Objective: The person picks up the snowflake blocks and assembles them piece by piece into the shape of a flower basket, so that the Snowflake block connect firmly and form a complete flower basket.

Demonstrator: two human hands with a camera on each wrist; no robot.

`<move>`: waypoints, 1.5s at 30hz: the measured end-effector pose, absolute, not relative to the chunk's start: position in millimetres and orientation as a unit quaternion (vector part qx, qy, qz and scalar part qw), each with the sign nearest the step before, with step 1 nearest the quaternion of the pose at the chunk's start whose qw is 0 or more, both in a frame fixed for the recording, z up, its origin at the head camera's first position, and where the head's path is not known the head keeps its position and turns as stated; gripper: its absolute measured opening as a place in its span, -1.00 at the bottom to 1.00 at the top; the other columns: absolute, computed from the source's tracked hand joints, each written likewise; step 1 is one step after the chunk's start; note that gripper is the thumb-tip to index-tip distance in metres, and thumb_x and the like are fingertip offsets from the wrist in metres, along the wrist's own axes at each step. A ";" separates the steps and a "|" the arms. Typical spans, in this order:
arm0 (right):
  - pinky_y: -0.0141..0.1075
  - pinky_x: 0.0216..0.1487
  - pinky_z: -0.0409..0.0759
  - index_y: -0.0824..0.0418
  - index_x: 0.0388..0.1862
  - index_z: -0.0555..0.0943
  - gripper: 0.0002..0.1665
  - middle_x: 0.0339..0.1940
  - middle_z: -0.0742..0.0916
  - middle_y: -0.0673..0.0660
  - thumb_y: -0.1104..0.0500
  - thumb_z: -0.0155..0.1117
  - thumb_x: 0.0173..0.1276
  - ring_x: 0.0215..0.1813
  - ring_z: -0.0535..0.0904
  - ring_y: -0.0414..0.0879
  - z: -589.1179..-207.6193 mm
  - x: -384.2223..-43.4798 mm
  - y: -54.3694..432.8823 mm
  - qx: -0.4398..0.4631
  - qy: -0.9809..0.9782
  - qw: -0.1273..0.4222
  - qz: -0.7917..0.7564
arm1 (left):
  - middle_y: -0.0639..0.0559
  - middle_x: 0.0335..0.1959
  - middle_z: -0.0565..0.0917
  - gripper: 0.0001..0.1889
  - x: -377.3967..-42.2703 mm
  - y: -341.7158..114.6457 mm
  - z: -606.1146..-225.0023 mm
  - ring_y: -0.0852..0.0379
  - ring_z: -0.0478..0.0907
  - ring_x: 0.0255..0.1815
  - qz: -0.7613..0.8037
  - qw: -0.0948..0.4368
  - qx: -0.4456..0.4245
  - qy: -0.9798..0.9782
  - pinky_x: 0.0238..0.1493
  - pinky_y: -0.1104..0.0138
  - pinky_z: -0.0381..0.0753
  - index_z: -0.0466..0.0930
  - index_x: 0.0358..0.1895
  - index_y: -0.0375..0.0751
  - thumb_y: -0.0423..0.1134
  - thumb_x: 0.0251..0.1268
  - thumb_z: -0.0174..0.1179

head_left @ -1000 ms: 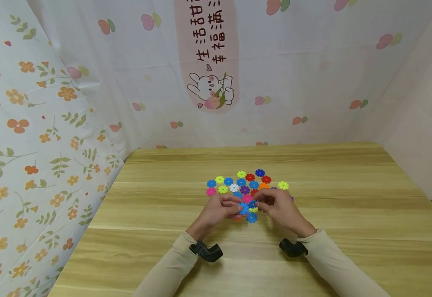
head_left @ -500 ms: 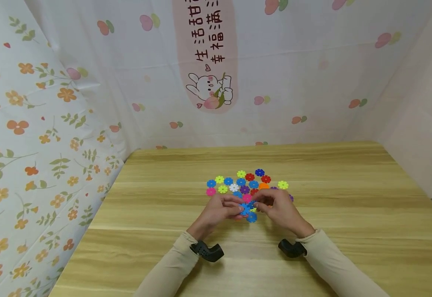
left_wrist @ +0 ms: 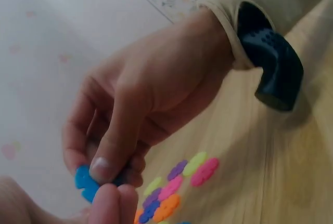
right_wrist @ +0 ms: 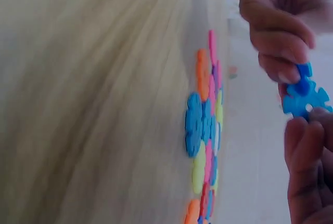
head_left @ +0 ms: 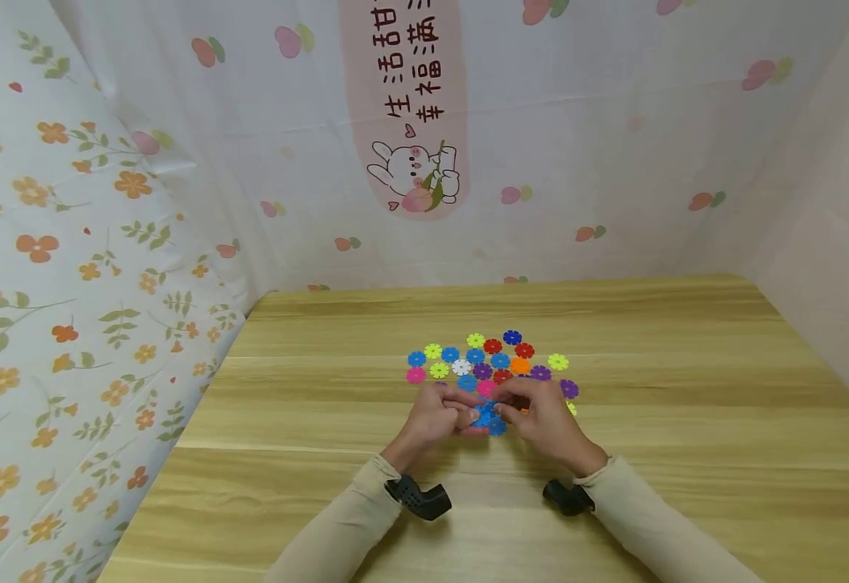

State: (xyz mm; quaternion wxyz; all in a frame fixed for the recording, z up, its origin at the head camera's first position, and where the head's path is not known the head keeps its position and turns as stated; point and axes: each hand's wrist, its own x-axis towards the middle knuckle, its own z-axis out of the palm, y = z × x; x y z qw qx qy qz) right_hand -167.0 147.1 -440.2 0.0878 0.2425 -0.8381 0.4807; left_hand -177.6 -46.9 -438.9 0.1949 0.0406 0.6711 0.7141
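Observation:
Between my fingertips, low over the table, are blue plastic snowflake discs [head_left: 484, 414]. My left hand [head_left: 435, 417] pinches one from the left, its thumb on top. My right hand [head_left: 537, 414] pinches a blue disc from the right between thumb and fingers. In the right wrist view a blue disc [right_wrist: 307, 101] meets another blue piece at the left fingertips [right_wrist: 283, 73]; whether they are slotted together I cannot tell. The left wrist view shows the right thumb [left_wrist: 104, 164] pressing on a blue disc [left_wrist: 85, 183], largely covered by fingers.
Just beyond my hands, several loose snowflake discs lie flat on the wooden table [head_left: 308, 453], among them a white one [head_left: 461, 367], a pink one [head_left: 415, 375] and a yellow one [head_left: 558, 362]. A printed curtain [head_left: 578, 162] hangs behind the table.
The blue discs have come closer together between my hands. My right hand has shifted slightly left and toward me, uncovering purple discs behind it. My left hand has edged right.

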 end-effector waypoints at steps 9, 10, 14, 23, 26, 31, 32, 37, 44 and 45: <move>-0.39 -0.24 0.68 0.29 -0.07 0.69 -0.73 -0.20 0.77 0.12 0.46 0.33 0.26 -0.31 0.68 -0.19 -434.7 -179.6 162.4 0.257 -0.847 0.027 0.464 | -0.29 -0.12 0.70 -0.71 -169.3 -42.4 -439.0 -0.19 0.75 -0.15 0.714 0.235 0.049 0.658 -0.04 0.10 0.70 0.49 0.11 -0.54 -0.50 0.38 0.10; -0.39 -0.26 0.67 0.29 -0.04 0.68 -0.72 -0.19 0.77 0.12 0.44 0.33 0.27 -0.32 0.67 -0.19 -434.0 -182.4 165.5 0.248 -0.850 0.010 0.465 | -0.28 -0.10 0.70 -0.72 -169.3 -43.0 -439.6 -0.19 0.74 -0.13 0.715 0.235 0.052 0.656 -0.04 0.09 0.70 0.49 0.11 -0.53 -0.48 0.39 0.11; -0.37 -0.35 0.61 0.29 -0.12 0.70 -0.77 -0.23 0.77 0.12 0.44 0.32 0.26 -0.38 0.62 -0.16 -435.5 -193.8 172.7 0.244 -0.881 -0.022 0.406 | -0.20 -0.17 0.73 -0.75 -171.7 -49.4 -444.8 -0.09 0.76 -0.19 0.713 0.216 0.048 0.666 -0.08 0.13 0.72 0.55 0.02 -0.51 -0.45 0.34 0.19; -0.17 -0.16 0.63 0.30 -0.21 0.73 -0.75 -0.30 0.72 0.08 0.32 0.51 0.08 -0.24 0.60 -0.06 -438.7 -202.4 158.1 0.258 -0.941 -0.014 0.217 | -0.02 -0.41 0.56 -0.45 -174.9 -56.2 -449.1 -0.05 0.72 -0.26 0.737 0.228 0.062 0.634 -0.02 0.03 0.68 0.34 0.37 -0.36 -0.60 0.30 0.13; -0.12 -0.10 0.65 0.27 -0.21 0.72 -0.72 -0.27 0.71 0.08 0.29 0.55 0.06 -0.19 0.61 -0.03 -439.6 -202.1 152.0 0.245 -0.947 -0.019 0.204 | -0.01 -0.47 0.47 -0.43 -174.5 -55.6 -448.2 -0.20 0.74 -0.17 0.738 0.234 0.083 0.628 0.00 0.01 0.67 0.34 0.41 -0.30 -0.62 0.33 0.07; -0.10 -0.07 0.66 0.22 -0.24 0.70 -0.72 -0.29 0.73 0.06 0.37 0.52 0.04 -0.20 0.63 -0.03 -441.0 -202.8 147.7 0.238 -0.947 -0.016 0.214 | -0.02 -0.48 0.43 -0.44 -174.0 -55.2 -447.8 -0.28 0.72 -0.14 0.744 0.230 0.085 0.621 -0.01 0.01 0.66 0.34 0.39 -0.36 -0.65 0.32 0.04; -0.12 -0.07 0.65 0.21 -0.24 0.70 -0.72 -0.30 0.72 0.06 0.38 0.52 0.04 -0.21 0.62 -0.04 -441.2 -203.2 147.6 0.237 -0.947 -0.017 0.217 | -0.02 -0.48 0.43 -0.44 -174.1 -55.5 -447.7 -0.28 0.73 -0.15 0.746 0.228 0.083 0.621 -0.01 0.01 0.66 0.33 0.39 -0.37 -0.65 0.32 0.05; -0.24 -0.22 0.59 0.21 -0.30 0.70 -0.70 -0.38 0.67 0.01 0.47 0.48 -0.02 -0.30 0.52 -0.12 -440.2 -206.0 150.2 0.239 -0.937 -0.029 0.254 | -0.03 -0.44 0.46 -0.46 -175.1 -56.9 -448.6 -0.24 0.74 -0.21 0.739 0.220 0.080 0.632 -0.04 0.07 0.69 0.35 0.39 -0.37 -0.62 0.33 0.08; -0.28 -0.27 0.58 0.24 -0.37 0.74 -0.82 -0.39 0.74 0.04 0.48 0.36 0.14 -0.34 0.55 -0.18 -438.1 -205.4 160.3 0.258 -0.908 -0.032 0.328 | -0.03 -0.35 0.43 -0.47 -175.7 -57.0 -449.6 -0.16 0.76 -0.21 0.714 0.212 0.086 0.661 -0.12 0.19 0.72 0.39 0.39 -0.32 -0.59 0.35 0.09; -0.26 -0.25 0.59 0.24 -0.35 0.75 -0.83 -0.36 0.75 0.05 0.47 0.35 0.17 -0.31 0.57 -0.17 -437.2 -204.5 161.4 0.260 -0.903 -0.032 0.341 | -0.02 -0.35 0.42 -0.47 -175.7 -56.9 -449.4 -0.16 0.76 -0.21 0.712 0.212 0.089 0.663 -0.12 0.21 0.73 0.39 0.39 -0.31 -0.59 0.36 0.08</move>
